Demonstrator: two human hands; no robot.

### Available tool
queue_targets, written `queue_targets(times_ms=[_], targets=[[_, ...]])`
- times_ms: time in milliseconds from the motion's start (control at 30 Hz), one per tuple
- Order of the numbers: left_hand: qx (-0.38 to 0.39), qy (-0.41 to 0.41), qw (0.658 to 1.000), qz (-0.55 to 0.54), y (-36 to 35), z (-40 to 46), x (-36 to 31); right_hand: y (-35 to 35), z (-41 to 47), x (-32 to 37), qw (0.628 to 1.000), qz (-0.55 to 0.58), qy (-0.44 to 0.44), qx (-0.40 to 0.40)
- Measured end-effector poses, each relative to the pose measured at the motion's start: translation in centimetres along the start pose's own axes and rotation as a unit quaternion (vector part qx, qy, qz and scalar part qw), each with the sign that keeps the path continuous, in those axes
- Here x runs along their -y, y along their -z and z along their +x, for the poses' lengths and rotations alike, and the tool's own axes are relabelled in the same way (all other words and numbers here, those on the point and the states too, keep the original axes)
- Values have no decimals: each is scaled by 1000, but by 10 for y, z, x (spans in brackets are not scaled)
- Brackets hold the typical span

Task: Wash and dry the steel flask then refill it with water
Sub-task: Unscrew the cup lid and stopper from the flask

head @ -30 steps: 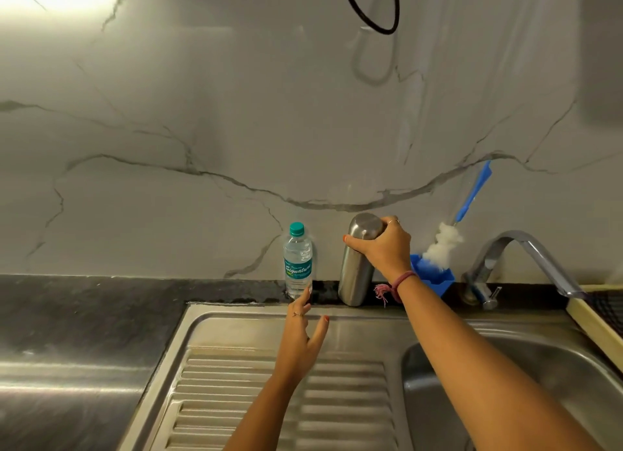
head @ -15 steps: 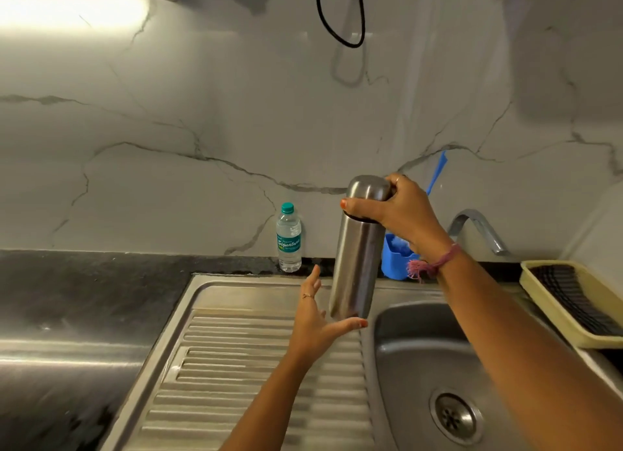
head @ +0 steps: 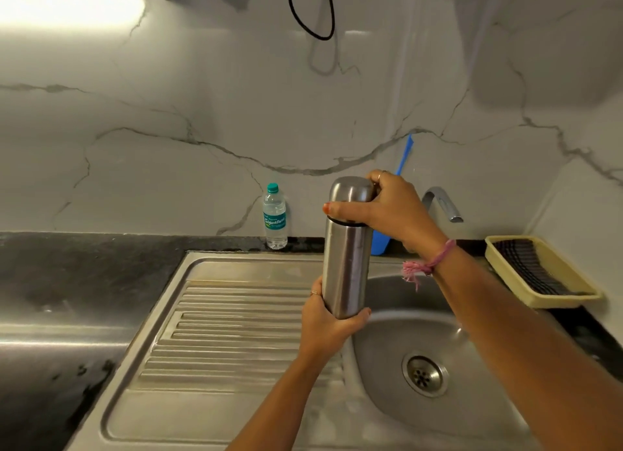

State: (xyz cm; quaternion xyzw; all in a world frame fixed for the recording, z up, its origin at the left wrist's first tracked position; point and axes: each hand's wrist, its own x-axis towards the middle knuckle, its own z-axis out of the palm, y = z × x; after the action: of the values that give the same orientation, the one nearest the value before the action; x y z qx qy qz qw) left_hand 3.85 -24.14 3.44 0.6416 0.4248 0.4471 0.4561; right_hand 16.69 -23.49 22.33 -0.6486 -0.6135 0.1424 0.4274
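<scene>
steel flask (head: pixel 345 265) upright, left hand (head: pixel 328 326) gripping base (right hand (head: pixel 394 211) on cap)

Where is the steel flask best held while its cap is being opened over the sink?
Probably as shown: the left hand wraps the lower body of the upright steel flask from below and the left, while the right hand grips the cap from the right. The straight, smooth cylinder suits a full wrap near its base; the seam beneath the cap stays free for twisting.

Your left hand (head: pixel 328 322) cups and grips the steel flask (head: pixel 345 265) at its base, arm reaching up from below; your right hand (head: pixel 387 208) grips its cap, forearm angled in from the right.
</scene>
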Motion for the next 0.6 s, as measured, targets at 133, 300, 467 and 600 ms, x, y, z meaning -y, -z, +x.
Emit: queue_targets(times_ms=[133, 300, 467, 600], targets=[[-12, -6, 1000, 4, 0, -11, -1, 9, -11, -3, 998, 57, 16, 31], [-4, -7, 1000, 21, 8, -18, -6, 15, -18, -5, 986, 161, 0, 48], [24, -4, 999, 42, 21, -13, -11, 19, -19, -5, 975, 217, 2, 55], [87, 5, 996, 28, 33, -11, -18, 20, -16, -6, 963, 246, 12, 109]])
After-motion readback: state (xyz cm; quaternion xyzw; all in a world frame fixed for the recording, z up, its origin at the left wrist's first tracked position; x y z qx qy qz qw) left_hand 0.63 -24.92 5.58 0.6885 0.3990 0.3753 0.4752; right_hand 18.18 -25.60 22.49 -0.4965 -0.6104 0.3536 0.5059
